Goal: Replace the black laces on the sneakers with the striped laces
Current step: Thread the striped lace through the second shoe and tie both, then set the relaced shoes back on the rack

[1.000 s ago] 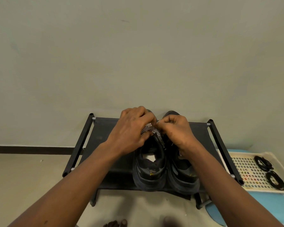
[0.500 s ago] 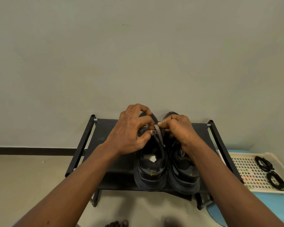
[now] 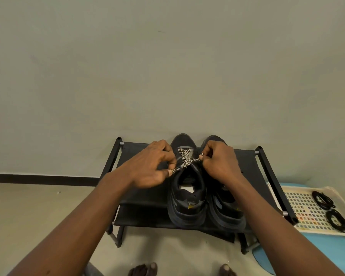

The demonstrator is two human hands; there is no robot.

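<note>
Farther apart than before, I saw the left hand [image 3: 149, 166] and right hand [image 3: 220, 162] pinching the woven striped lace [image 3: 185, 163] over a chunky black sneaker [image 3: 187, 206].

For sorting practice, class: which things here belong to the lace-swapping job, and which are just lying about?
Job: striped lace, pinched by left hand and right hand; left sneaker; right sneaker; coiled black laces.
Lying about: shoe rack; perforated tray; blue surface.
</note>
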